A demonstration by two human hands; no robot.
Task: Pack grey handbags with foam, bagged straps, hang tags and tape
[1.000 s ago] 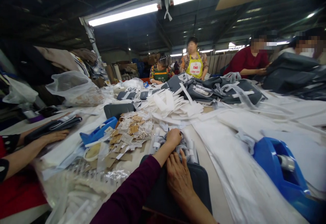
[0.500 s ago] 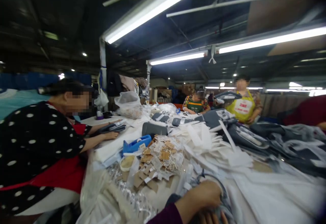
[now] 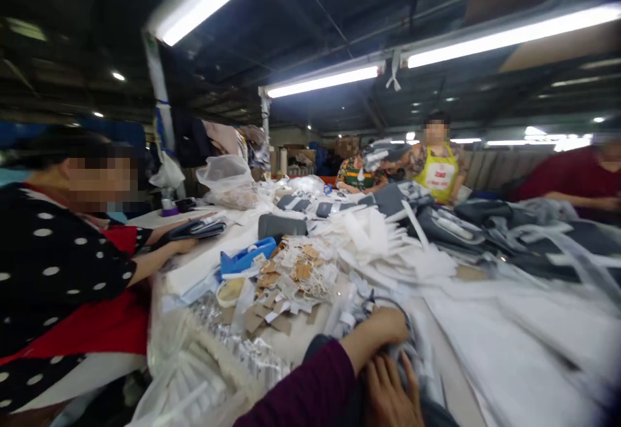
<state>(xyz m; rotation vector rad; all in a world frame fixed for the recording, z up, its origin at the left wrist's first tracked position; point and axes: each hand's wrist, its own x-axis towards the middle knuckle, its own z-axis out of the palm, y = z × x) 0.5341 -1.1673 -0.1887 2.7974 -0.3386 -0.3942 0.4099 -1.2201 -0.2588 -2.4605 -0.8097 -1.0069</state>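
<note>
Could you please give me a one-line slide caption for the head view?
Left hand and right hand work a bundle of grey straps beside paper tags on a crowded table.

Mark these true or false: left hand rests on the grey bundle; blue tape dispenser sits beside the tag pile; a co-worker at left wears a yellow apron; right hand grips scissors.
1. The left hand rests on the grey fabric bundle: true.
2. The blue plastic tape dispenser sits beside the brown paper tag pile: true.
3. The co-worker at left wears a yellow apron: false, a dotted black top over red.
4. The right hand grips scissors: false, none visible.
</note>
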